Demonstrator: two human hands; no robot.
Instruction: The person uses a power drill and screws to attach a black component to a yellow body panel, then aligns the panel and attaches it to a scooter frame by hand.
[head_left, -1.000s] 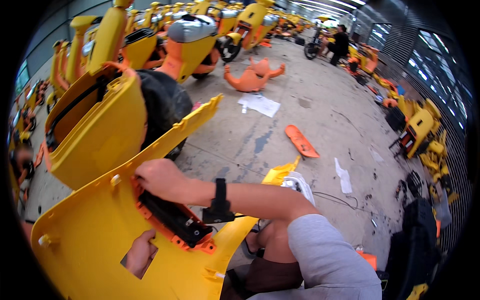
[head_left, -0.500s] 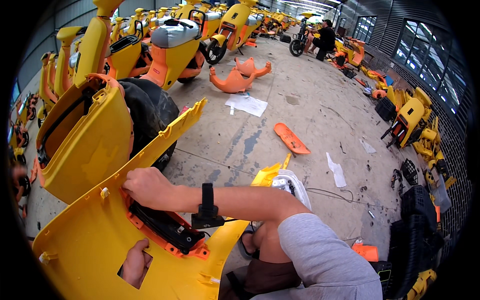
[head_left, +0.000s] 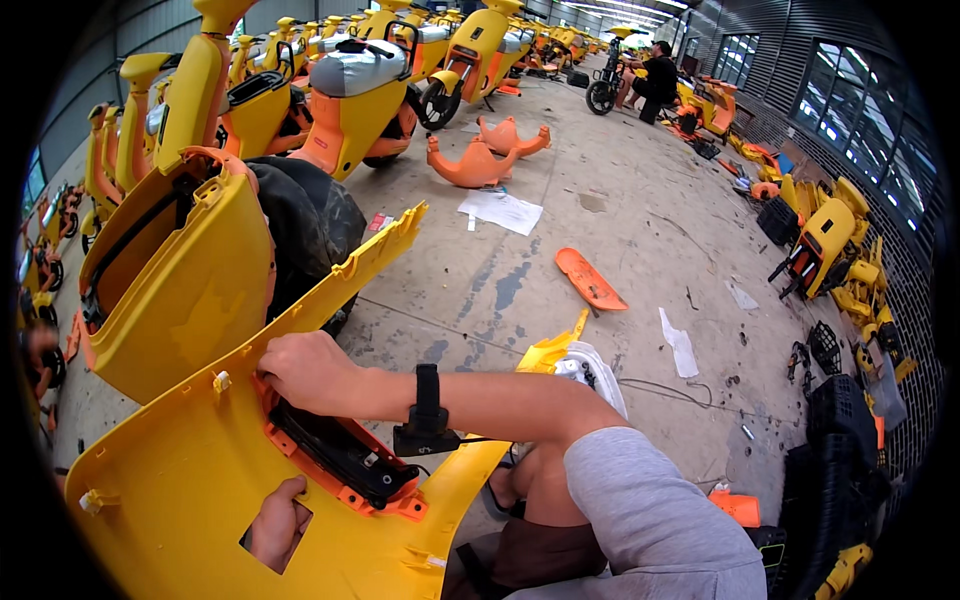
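Observation:
A large curved yellow scooter body panel (head_left: pixel 185 475) lies in front of me with its inner side up. My left hand (head_left: pixel 280 528) reaches through its rectangular cutout from below, thumb hooked over the edge, gripping the panel. An orange frame (head_left: pixel 352 499) with a black insert (head_left: pixel 345 458) sits against the panel. At the frame's upper end is my right hand (head_left: pixel 315 372), its fingers curled closed; whatever they pinch there is hidden. White clips (head_left: pixel 221 381) stand on the panel. A black strap with a small box (head_left: pixel 427 425) is around my right wrist.
Beyond the panel stands a yellow scooter shell (head_left: pixel 190 290) beside a black seat-like part (head_left: pixel 305 210). Orange parts (head_left: pixel 590 280) and papers (head_left: pixel 502 212) lie on the concrete floor. Rows of yellow scooters fill the left; piled parts line the right wall. A person (head_left: pixel 657 80) crouches far off.
The surroundings have shifted slightly rightward in view. My right hand remains at the frame's upper end, and my left hand keeps its place in the cutout.

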